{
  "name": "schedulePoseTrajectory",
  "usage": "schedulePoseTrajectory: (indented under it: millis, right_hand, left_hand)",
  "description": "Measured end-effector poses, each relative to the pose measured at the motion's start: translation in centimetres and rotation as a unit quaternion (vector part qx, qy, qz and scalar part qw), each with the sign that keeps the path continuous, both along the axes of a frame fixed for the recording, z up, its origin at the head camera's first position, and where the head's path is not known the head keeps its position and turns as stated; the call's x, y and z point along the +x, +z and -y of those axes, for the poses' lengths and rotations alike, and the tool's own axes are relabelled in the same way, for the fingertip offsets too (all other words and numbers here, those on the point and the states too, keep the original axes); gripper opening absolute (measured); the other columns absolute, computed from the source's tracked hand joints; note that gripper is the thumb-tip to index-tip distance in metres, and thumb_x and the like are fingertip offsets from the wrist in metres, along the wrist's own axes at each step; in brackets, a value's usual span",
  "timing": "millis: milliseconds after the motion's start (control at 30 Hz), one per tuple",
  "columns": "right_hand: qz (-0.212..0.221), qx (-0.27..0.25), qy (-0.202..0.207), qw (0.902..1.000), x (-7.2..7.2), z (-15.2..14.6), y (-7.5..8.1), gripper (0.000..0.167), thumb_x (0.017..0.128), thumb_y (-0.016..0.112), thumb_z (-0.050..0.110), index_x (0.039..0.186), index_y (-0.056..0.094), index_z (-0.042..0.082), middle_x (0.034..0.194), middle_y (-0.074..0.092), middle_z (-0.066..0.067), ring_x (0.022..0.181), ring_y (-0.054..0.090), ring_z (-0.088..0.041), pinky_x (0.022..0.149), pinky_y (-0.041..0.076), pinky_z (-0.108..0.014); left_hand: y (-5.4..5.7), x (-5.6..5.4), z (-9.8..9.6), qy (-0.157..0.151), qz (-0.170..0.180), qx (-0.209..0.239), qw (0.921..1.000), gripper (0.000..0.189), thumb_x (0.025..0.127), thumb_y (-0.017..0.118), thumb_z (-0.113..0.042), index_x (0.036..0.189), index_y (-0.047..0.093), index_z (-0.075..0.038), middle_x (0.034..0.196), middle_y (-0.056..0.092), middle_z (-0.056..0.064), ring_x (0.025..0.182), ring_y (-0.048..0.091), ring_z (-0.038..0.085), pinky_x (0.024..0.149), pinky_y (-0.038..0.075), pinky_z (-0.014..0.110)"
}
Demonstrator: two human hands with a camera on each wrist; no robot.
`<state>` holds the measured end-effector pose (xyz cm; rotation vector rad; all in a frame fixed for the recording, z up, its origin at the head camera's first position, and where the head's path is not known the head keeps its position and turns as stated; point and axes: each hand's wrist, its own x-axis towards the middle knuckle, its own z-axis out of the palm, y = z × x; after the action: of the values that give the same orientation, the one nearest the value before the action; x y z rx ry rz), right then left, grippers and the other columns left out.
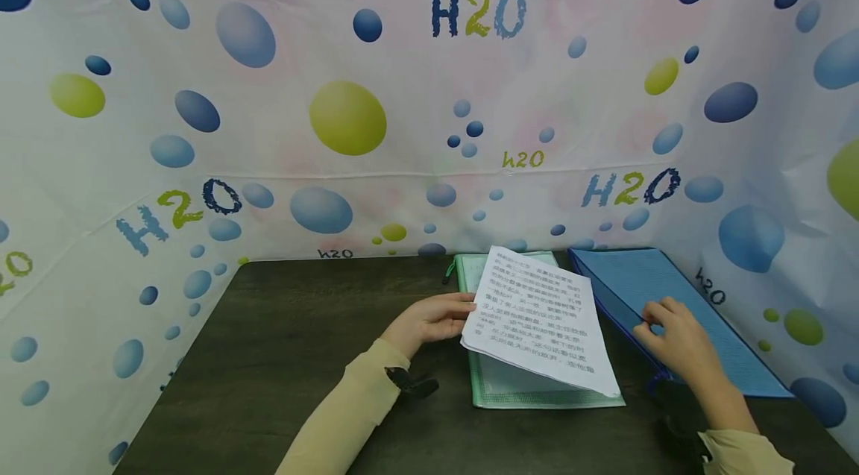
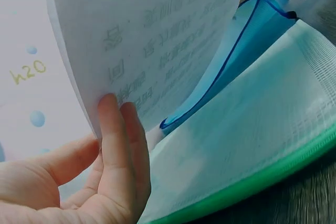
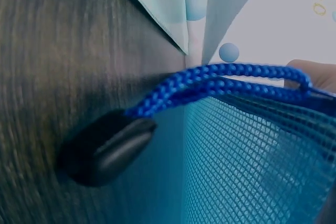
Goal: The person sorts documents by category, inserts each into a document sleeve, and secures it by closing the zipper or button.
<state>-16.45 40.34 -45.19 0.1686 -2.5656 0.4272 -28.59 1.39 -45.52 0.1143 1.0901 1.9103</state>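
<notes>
My left hand (image 1: 432, 322) pinches the left edge of a thin stack of printed paper sheets (image 1: 537, 318) between thumb and fingers. The sheets tilt up over a green-edged mesh zipper pouch (image 1: 490, 378), and in the left wrist view their print shows through from behind (image 2: 157, 40). At the right, my right hand (image 1: 681, 341) pinches the near edge of a blue mesh zipper pouch (image 1: 711, 341), lifting that edge so the pouch gapes. In the right wrist view, a blue braided cord (image 3: 236, 70) with a black tip (image 3: 105, 150) hangs from the blue pouch's zipper.
Both pouches lie on a dark wood-grain table (image 1: 268, 356). A white sheet printed with coloured dots and H2O lettering (image 1: 416, 72) stands behind and at the sides. The green pouch's zipper pull (image 1: 448, 272) sits at its far left corner.
</notes>
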Motion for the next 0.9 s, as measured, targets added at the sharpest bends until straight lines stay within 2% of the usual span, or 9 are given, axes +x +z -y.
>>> schedulePoseTrajectory:
  millis: [100,200,333,467,600,700,800,900]
  right_hand:
    - [-0.017,-0.003,0.006,0.9998,0.0,0.0,-0.1,0.017,0.076,0.061,0.002,0.073,0.051,0.016,0.078,0.041,0.000,0.071,0.029,-0.011,0.061,0.024,-0.028]
    - [-0.032,-0.005,0.010,0.9994,0.0,0.1,0.0,0.018,0.074,0.062,0.002,0.072,0.051,0.017,0.077,0.042,0.000,0.071,0.029,-0.010,0.061,0.025,-0.026]
    - [-0.028,-0.004,0.010,0.9996,0.1,0.1,0.0,0.016,0.074,0.062,0.003,0.073,0.054,0.016,0.078,0.045,0.001,0.072,0.031,-0.009,0.060,0.027,-0.027]
    - [-0.028,-0.005,0.013,0.9995,0.2,0.1,0.0,0.011,0.075,0.061,0.002,0.074,0.057,0.012,0.079,0.048,-0.001,0.073,0.035,-0.010,0.058,0.031,-0.029]
    - [-0.024,-0.008,0.016,0.9995,0.2,0.1,0.1,0.009,0.074,0.062,0.002,0.075,0.059,0.010,0.080,0.051,-0.001,0.075,0.042,-0.014,0.060,0.037,-0.033]
    - [-0.019,-0.011,0.016,0.9996,0.1,0.0,0.1,0.011,0.074,0.063,0.002,0.074,0.059,0.011,0.079,0.051,-0.001,0.075,0.043,-0.015,0.060,0.038,-0.034]
    - [-0.019,-0.014,0.017,0.9996,0.0,-0.1,0.1,0.011,0.074,0.063,0.002,0.074,0.058,0.013,0.078,0.051,0.001,0.073,0.041,-0.011,0.059,0.037,-0.031]
    - [-0.016,-0.017,0.018,0.9996,-0.1,-0.2,-0.1,0.011,0.075,0.064,0.003,0.074,0.059,0.012,0.077,0.050,0.001,0.071,0.038,-0.009,0.058,0.035,-0.029]
  left_hand:
    - [-0.1,-0.2,-1.1,0.016,-0.001,-0.017,0.9997,0.048,0.102,0.042,0.001,0.149,0.036,-0.005,0.146,0.046,0.018,0.126,0.054,0.026,0.085,0.056,0.027]
    - [-0.1,-0.4,-2.1,0.038,0.007,-0.028,0.9989,0.048,0.101,0.044,0.001,0.149,0.037,-0.005,0.147,0.046,0.018,0.133,0.049,0.029,0.095,0.052,0.032]
    - [0.0,-0.7,-3.2,0.049,0.018,-0.025,0.9983,0.047,0.101,0.044,0.002,0.147,0.038,-0.004,0.145,0.047,0.018,0.136,0.046,0.031,0.113,0.037,0.039]
    - [0.1,-0.9,-4.0,0.055,0.020,-0.020,0.9981,0.047,0.101,0.043,0.003,0.147,0.039,-0.003,0.147,0.044,0.020,0.139,0.041,0.032,0.118,0.030,0.041]
    - [0.1,-1.2,-4.7,0.075,0.032,-0.017,0.9965,0.047,0.100,0.044,0.004,0.146,0.039,-0.002,0.146,0.045,0.020,0.139,0.041,0.031,0.117,0.031,0.040]
    - [0.2,-1.3,-5.2,0.089,0.034,-0.025,0.9951,0.047,0.099,0.046,0.004,0.145,0.041,-0.003,0.143,0.048,0.019,0.135,0.046,0.030,0.114,0.036,0.038]
    - [0.2,-1.3,-5.6,0.097,0.031,-0.036,0.9941,0.046,0.099,0.048,0.003,0.144,0.043,-0.004,0.137,0.052,0.018,0.128,0.052,0.027,0.101,0.047,0.034]
    - [0.1,-1.3,-6.0,0.104,0.030,-0.042,0.9933,0.045,0.099,0.049,0.003,0.143,0.044,-0.004,0.134,0.054,0.017,0.122,0.055,0.025,0.086,0.052,0.028]
